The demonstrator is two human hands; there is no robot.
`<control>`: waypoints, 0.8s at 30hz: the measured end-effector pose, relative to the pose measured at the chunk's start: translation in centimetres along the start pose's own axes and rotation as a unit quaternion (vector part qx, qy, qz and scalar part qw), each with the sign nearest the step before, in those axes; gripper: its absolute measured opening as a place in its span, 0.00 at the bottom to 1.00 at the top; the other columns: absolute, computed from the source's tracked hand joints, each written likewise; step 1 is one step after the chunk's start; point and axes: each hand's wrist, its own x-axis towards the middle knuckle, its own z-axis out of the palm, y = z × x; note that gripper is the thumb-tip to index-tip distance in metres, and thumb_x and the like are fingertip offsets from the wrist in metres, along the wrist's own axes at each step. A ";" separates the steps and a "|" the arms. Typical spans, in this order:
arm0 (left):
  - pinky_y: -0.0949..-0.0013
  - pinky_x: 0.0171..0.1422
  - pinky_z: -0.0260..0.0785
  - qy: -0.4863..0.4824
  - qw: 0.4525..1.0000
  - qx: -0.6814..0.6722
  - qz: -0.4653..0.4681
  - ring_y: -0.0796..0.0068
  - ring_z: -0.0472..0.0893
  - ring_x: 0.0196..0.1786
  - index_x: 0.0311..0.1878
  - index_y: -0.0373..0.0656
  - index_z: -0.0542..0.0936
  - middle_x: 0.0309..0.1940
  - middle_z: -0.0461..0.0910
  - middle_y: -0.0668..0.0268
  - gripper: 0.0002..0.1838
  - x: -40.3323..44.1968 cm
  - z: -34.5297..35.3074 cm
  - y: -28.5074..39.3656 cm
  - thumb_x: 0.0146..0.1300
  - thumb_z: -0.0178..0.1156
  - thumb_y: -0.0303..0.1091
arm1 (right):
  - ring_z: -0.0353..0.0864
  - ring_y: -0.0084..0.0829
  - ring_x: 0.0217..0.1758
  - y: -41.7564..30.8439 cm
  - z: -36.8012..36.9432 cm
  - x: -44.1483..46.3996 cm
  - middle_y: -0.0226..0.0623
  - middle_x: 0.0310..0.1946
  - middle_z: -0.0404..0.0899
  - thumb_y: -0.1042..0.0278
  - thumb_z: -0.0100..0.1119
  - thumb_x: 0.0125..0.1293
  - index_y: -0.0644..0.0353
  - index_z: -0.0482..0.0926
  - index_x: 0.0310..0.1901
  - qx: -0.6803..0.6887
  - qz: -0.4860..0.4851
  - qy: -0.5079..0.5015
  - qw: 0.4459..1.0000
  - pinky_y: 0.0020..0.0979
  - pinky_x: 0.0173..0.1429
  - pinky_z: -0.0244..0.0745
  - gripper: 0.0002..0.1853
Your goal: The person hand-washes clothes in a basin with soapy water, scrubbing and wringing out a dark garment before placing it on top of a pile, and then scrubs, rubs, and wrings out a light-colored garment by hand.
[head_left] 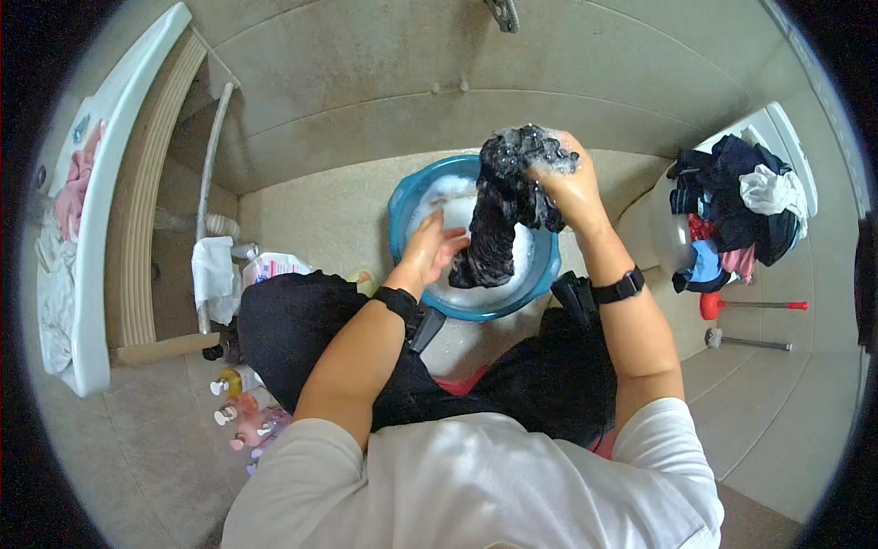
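A wet black garment (498, 210) with suds on it hangs bunched over a blue basin (398, 224). My right hand (569, 188) grips its upper part at the basin's far right side, foam on the fingers. Lower down, my left hand (430, 249) is over the left part of the basin with its fingers apart, close to the hanging cloth; whether a fingertip touches the cloth I cannot tell. White foamy water (448, 192) fills the basin below.
On the left is a white sink (91, 311) holding pink and white cloths. Several pump bottles (240, 407) stand on the floor at lower left. At right, clothes (732, 201) are heaped on a white toilet (791, 146), near a red plunger (712, 306) and a brush (713, 339).
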 end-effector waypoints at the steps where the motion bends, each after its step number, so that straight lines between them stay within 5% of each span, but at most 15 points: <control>1: 0.59 0.64 0.57 0.008 1.000 -0.009 0.001 0.59 0.73 0.56 0.68 0.40 0.52 0.55 0.73 0.56 0.34 3.2 -1.8 -3.2 0.66 0.47 0.50 | 0.76 0.24 0.38 -1.3 -0.1 0.1 0.32 0.35 0.79 0.71 0.65 0.42 0.62 0.76 0.41 -0.003 -0.004 -0.003 1.000 0.26 0.46 0.72 0.20; 2: 0.57 0.66 0.54 0.017 1.000 -0.016 0.001 0.59 0.72 0.56 0.68 0.41 0.54 0.54 0.74 0.57 0.33 4.9 -2.6 -5.0 0.66 0.45 0.51 | 0.76 0.24 0.39 -2.3 -0.1 0.0 0.31 0.35 0.78 0.71 0.66 0.41 0.62 0.76 0.41 -0.027 -0.062 -0.026 0.997 0.27 0.47 0.71 0.21; 4: 0.44 0.68 0.44 -0.044 0.987 -0.070 -0.140 0.52 0.70 0.59 0.67 0.45 0.59 0.54 0.73 0.56 0.35 3.5 -0.3 -5.1 0.64 0.42 0.59 | 0.74 0.27 0.43 -3.9 -0.2 0.0 0.33 0.38 0.77 0.65 0.69 0.37 0.62 0.75 0.41 -0.041 -0.126 -0.070 0.989 0.29 0.52 0.68 0.25; 6: 0.34 0.60 0.54 -0.147 0.917 -0.113 -0.352 0.41 0.66 0.60 0.64 0.44 0.64 0.62 0.65 0.52 0.37 0.0 1.3 -2.3 0.61 0.41 0.63 | 0.74 0.29 0.45 -4.4 -0.5 0.1 0.35 0.40 0.76 0.63 0.69 0.37 0.62 0.75 0.43 -0.030 -0.173 -0.087 0.981 0.30 0.54 0.67 0.27; 7: 0.25 0.57 0.48 -0.190 0.888 -0.194 -0.373 0.34 0.58 0.65 0.64 0.44 0.64 0.64 0.61 0.50 0.41 -0.8 2.0 -2.8 0.57 0.40 0.68 | 0.73 0.31 0.47 -4.7 -0.5 0.2 0.37 0.41 0.76 0.60 0.70 0.36 0.63 0.75 0.44 -0.019 -0.218 -0.103 0.970 0.31 0.55 0.66 0.29; 9: 0.28 0.59 0.49 -0.324 0.816 -0.360 -0.317 0.36 0.57 0.66 0.65 0.44 0.63 0.64 0.61 0.48 0.41 -1.4 2.5 -4.4 0.58 0.40 0.68 | 0.71 0.36 0.51 -5.0 -0.9 -0.2 0.40 0.44 0.74 0.55 0.71 0.36 0.63 0.75 0.46 0.005 -0.209 -0.115 0.971 0.33 0.57 0.64 0.33; 12: 0.32 0.60 0.52 -0.215 0.791 -0.467 -0.332 0.37 0.59 0.64 0.63 0.44 0.64 0.62 0.63 0.48 0.38 -1.7 2.7 -3.8 0.58 0.46 0.64 | 0.70 0.37 0.53 -4.8 -2.1 -0.4 0.41 0.46 0.74 0.50 0.72 0.38 0.63 0.75 0.46 -0.018 -0.231 -0.081 0.969 0.36 0.58 0.64 0.34; 13: 0.38 0.63 0.54 -0.038 0.867 -0.389 -0.310 0.43 0.65 0.62 0.61 0.43 0.66 0.61 0.65 0.50 0.34 -1.9 3.3 -2.2 0.57 0.56 0.56 | 0.70 0.37 0.53 -4.4 -2.7 -0.7 0.41 0.46 0.74 0.50 0.72 0.38 0.63 0.75 0.46 -0.021 -0.229 -0.078 0.970 0.36 0.58 0.64 0.34; 15: 0.40 0.60 0.60 0.011 0.941 -0.325 -0.095 0.48 0.70 0.58 0.55 0.44 0.71 0.56 0.70 0.52 0.28 -1.6 2.6 -0.4 0.55 0.59 0.50 | 0.71 0.35 0.53 -3.1 -3.7 -1.1 0.40 0.46 0.74 0.50 0.72 0.37 0.64 0.74 0.46 -0.001 -0.186 -0.030 0.982 0.35 0.58 0.64 0.35; 17: 0.41 0.54 0.66 0.060 0.950 -0.304 -0.035 0.55 0.76 0.51 0.48 0.45 0.75 0.47 0.77 0.57 0.19 -1.3 1.9 3.0 0.54 0.59 0.41 | 0.74 0.32 0.48 -2.5 -3.8 -1.6 0.39 0.44 0.75 0.54 0.70 0.44 0.64 0.74 0.45 -0.068 -0.183 0.020 0.981 0.32 0.54 0.67 0.29; 19: 0.45 0.47 0.70 0.099 0.957 -0.268 0.054 0.60 0.79 0.41 0.43 0.45 0.76 0.38 0.79 0.63 0.13 -0.9 1.6 6.2 0.54 0.56 0.35 | 0.76 0.29 0.41 0.1 -3.6 -2.1 0.37 0.41 0.76 0.62 0.64 0.53 0.62 0.75 0.45 0.068 0.009 0.169 0.983 0.29 0.50 0.70 0.20; 20: 0.56 0.40 0.72 0.074 0.957 -0.249 0.130 0.64 0.79 0.36 0.43 0.44 0.76 0.36 0.79 0.64 0.14 -0.6 1.8 7.5 0.50 0.56 0.28 | 0.77 0.28 0.39 2.1 -3.3 -2.3 0.34 0.38 0.77 0.66 0.60 0.58 0.61 0.75 0.44 0.211 0.068 0.199 0.954 0.29 0.46 0.72 0.13; 21: 0.64 0.37 0.72 0.103 0.934 -0.184 0.287 0.67 0.79 0.32 0.41 0.42 0.76 0.34 0.78 0.64 0.15 -0.9 3.3 8.6 0.46 0.58 0.24 | 0.79 0.31 0.44 4.4 -3.3 -2.2 0.37 0.42 0.78 0.61 0.51 0.64 0.61 0.75 0.45 0.295 0.168 0.200 0.919 0.35 0.48 0.76 0.14; 23: 0.67 0.40 0.71 0.141 0.908 -0.044 0.391 0.69 0.78 0.34 0.40 0.40 0.76 0.35 0.77 0.64 0.16 -3.7 7.2 10.5 0.43 0.58 0.20 | 0.81 0.36 0.39 8.2 -2.7 -1.9 0.39 0.37 0.79 0.57 0.50 0.65 0.63 0.75 0.44 0.412 0.255 0.149 0.862 0.37 0.43 0.79 0.16; 24: 0.67 0.46 0.69 0.160 0.857 0.139 0.470 0.67 0.76 0.40 0.39 0.39 0.75 0.37 0.74 0.63 0.16 -3.9 7.5 10.4 0.41 0.58 0.20 | 0.81 0.36 0.39 8.4 -2.4 -1.3 0.39 0.37 0.79 0.57 0.50 0.65 0.63 0.75 0.44 0.413 0.257 0.148 0.861 0.37 0.43 0.79 0.16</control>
